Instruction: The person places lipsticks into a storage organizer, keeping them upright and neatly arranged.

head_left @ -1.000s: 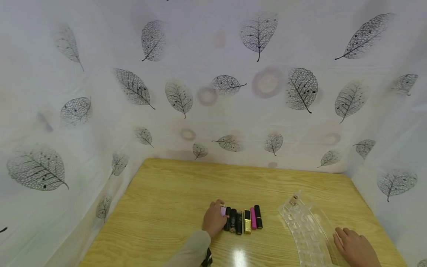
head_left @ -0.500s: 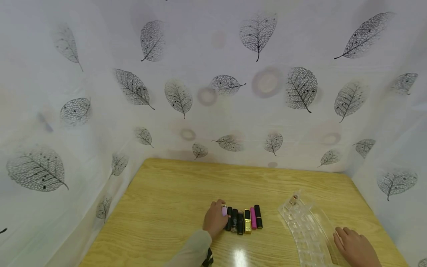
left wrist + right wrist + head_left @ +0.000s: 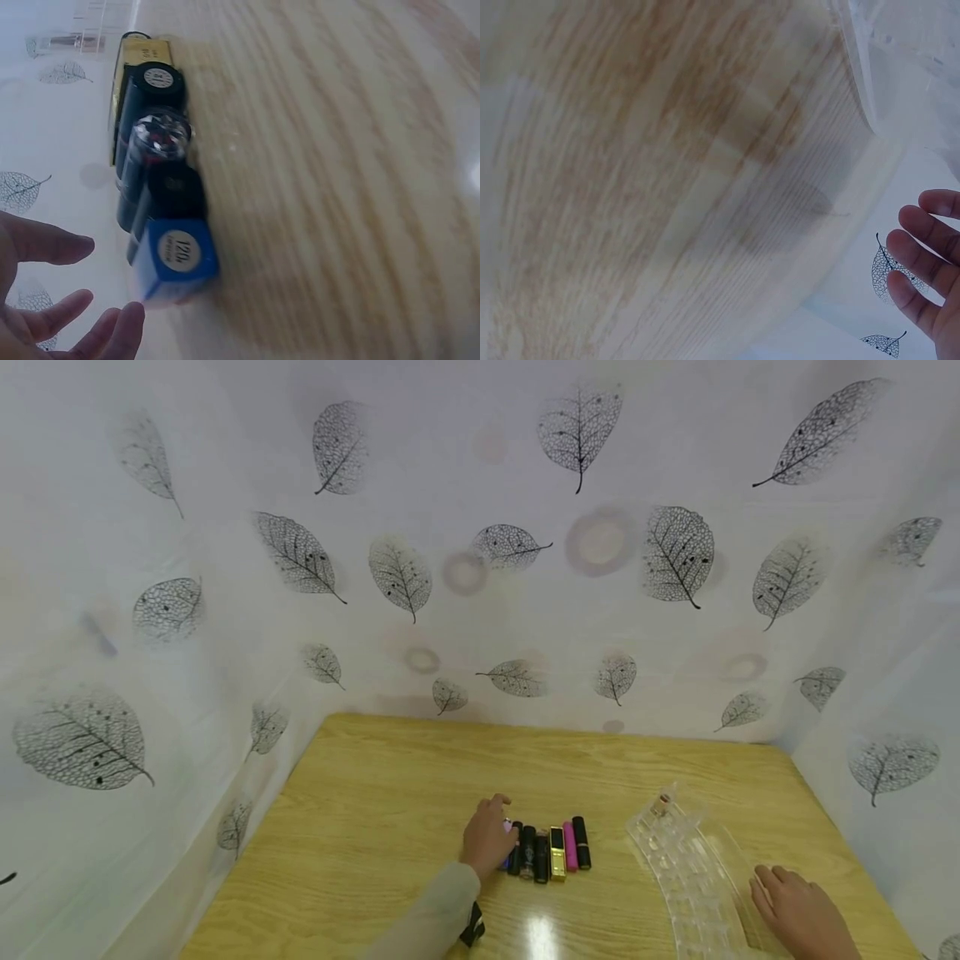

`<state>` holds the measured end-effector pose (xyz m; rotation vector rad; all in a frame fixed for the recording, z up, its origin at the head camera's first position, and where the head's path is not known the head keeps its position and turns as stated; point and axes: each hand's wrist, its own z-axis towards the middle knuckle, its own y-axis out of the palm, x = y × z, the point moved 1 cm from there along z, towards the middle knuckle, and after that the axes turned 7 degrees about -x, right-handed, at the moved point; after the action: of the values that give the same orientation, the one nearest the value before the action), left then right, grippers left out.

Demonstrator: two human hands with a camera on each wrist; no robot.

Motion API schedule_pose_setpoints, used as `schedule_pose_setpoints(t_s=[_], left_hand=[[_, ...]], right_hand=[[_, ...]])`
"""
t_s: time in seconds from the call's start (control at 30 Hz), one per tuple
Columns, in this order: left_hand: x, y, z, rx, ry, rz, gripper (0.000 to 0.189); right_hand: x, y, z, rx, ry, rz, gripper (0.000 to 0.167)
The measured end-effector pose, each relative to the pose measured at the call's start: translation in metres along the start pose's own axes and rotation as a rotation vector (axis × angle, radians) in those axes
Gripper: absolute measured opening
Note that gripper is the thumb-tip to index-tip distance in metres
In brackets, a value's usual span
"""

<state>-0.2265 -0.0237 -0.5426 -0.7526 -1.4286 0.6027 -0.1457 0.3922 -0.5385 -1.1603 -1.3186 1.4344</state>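
Observation:
A row of several lipsticks lies side by side on the wooden table. At its left end is a blue-bottomed lipstick (image 3: 180,259), then black tubes (image 3: 528,852), a gold-and-black lipstick (image 3: 557,853), a pink one (image 3: 571,847) and another black one (image 3: 582,842). My left hand (image 3: 487,837) is beside the left end, thumb and fingers spread; the left wrist view shows a gap between the fingertips and the blue-bottomed lipstick. My right hand (image 3: 802,910), fingers loosely bent and holding nothing, is by the right side of a clear plastic organizer (image 3: 693,893).
One small lipstick (image 3: 661,805) stands in the far compartment of the organizer. Pale leaf-printed sheeting (image 3: 525,610) rises behind the table (image 3: 390,793) and along both sides. A bright reflection lies on the tabletop in front of the row.
My left hand has lifted slightly away from the table's near side, and its fingers have come off the end lipstick, whose blue part now shows. The right hand has stayed in place.

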Motion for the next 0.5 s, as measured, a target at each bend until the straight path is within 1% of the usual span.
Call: schedule_pose_setpoints(t_s=[0.13,0.3,0.4,0.5], left_hand=[[0.013,0.003,0.005,-0.009,0.024,-0.006,0.038],[0.037,0.012,0.011,-0.038,0.050,0.021,0.038],[0.053,0.020,0.014,-0.082,0.060,0.021,0.038],[0.069,0.029,0.015,-0.141,0.049,0.022,0.037]], right_hand=[[0.001,0.000,-0.001,-0.008,0.003,0.013,0.014],[0.001,-0.001,-0.001,-0.019,0.016,0.033,0.017],[0.001,-0.001,0.000,-0.015,0.016,0.030,0.019],[0.001,-0.001,0.000,-0.018,0.017,0.025,0.021]])
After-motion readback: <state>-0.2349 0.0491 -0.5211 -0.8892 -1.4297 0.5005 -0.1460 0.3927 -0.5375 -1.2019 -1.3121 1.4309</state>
